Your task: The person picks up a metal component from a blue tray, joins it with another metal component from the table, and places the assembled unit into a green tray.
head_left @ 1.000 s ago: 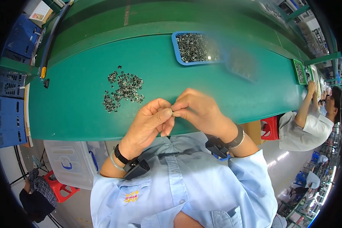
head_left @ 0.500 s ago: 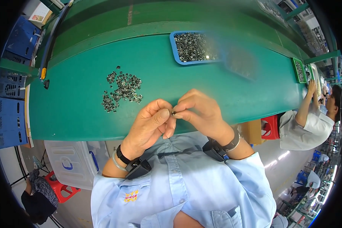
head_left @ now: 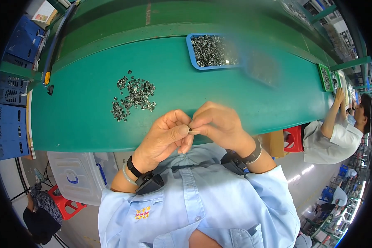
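Both hands meet just over the near edge of the green bench [head_left: 91, 124], fingertips pressed together around one tiny metal part [head_left: 190, 131]. The left hand [head_left: 165, 138] pinches it between thumb and forefinger, and the right hand [head_left: 219, 124] curls in from the other side, its fingertips closed on the same piece; the part is so small that its shape is hard to make out. On the bench beyond the left hand lies a loose heap of small metal parts [head_left: 133, 96], spread flat and well apart from the hands. Farther back, a blue tray [head_left: 190, 49] stands filled with more of the same grey pieces. Each wrist wears a dark band, above rolled light-blue sleeves. At the right end of the bench a co-worker in white [head_left: 330, 136] leans over a green tray [head_left: 325, 77].
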Tool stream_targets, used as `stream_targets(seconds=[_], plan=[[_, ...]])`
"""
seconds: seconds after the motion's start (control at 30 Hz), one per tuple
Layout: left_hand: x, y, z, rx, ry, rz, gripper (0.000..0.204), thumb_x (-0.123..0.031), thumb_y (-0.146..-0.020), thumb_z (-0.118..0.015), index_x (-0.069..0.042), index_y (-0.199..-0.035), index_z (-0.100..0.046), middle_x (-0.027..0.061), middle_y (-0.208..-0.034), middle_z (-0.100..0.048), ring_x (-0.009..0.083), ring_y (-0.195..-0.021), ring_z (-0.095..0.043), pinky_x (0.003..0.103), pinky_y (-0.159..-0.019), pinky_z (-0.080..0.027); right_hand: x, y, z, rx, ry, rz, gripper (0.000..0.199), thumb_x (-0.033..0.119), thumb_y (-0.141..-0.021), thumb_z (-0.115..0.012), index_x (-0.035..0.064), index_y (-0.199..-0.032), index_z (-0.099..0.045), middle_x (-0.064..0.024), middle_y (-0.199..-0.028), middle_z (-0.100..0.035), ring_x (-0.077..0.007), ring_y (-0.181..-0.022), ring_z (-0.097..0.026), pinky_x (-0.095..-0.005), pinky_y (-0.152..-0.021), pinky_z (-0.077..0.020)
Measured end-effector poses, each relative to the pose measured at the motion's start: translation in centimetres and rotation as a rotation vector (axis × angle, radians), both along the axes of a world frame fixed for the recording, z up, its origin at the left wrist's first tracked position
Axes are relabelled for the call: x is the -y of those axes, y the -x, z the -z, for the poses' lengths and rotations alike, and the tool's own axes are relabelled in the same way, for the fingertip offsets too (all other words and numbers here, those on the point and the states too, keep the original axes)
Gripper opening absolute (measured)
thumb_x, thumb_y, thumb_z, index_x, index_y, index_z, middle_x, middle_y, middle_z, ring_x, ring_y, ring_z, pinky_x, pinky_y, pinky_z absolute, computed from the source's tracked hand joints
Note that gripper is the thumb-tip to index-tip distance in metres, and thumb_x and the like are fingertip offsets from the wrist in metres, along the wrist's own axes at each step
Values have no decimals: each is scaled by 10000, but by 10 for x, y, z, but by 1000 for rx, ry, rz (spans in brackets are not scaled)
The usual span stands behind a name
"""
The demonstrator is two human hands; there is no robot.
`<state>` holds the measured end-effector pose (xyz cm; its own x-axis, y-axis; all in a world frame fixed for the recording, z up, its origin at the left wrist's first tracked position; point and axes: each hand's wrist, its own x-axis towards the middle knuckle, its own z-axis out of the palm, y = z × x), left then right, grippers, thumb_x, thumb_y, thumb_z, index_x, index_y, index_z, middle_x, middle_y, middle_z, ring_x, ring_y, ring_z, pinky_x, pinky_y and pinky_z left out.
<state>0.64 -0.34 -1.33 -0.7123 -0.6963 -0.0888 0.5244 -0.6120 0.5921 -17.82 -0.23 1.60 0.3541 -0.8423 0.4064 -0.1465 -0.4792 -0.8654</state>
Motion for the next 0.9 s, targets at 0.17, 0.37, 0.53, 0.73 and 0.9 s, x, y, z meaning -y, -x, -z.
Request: stream_targets(seconds=[0.17,0.37,0.53,0.73,0.9], plan=[[-1,-2,-3,88,50,-26,219,-255,-900,-586,-54,-900,-500,73,-668,-570,146,-508,-516,260,-448,-379,1,0,4,-8,33,9,166,22,-692,-731,64,-827,-643,-62,-779,-609,-187,-698,-596,-296,-574,-463],[-2,-4,-8,77,-32,-45,161,-210,-920,-558,-55,-933,-516,66,-711,-599,126,-534,-534,236,-452,-371,2,0,1,-74,185,43,174,21,-689,-732,53,-834,-641,-72,-776,-609,-198,-689,-594,-298,-566,-463],[-1,-6,-11,91,-28,-19,160,-206,-921,-557,-53,-946,-519,71,-719,-603,128,-531,-536,237,-444,-376,1,1,4,-102,235,59,172,23,-691,-732,44,-834,-639,-74,-773,-609,-201,-685,-594,-299,-566,-464],[0,-7,-13,130,-27,-5,140,-182,-917,-560,-51,-944,-519,73,-718,-602,128,-531,-541,238,-430,-374,1,3,3,-116,251,43,169,21,-696,-729,39,-836,-637,-74,-766,-605,-200,-680,-592,-298,-562,-462],[1,-7,-16,157,-24,0,123,-162,-915,-562,-48,-936,-519,72,-718,-601,126,-530,-543,233,-425,-371,2,4,3,-118,263,26,167,16,-700,-726,38,-839,-635,-72,-758,-599,-196,-672,-588,-297,-557,-456]])
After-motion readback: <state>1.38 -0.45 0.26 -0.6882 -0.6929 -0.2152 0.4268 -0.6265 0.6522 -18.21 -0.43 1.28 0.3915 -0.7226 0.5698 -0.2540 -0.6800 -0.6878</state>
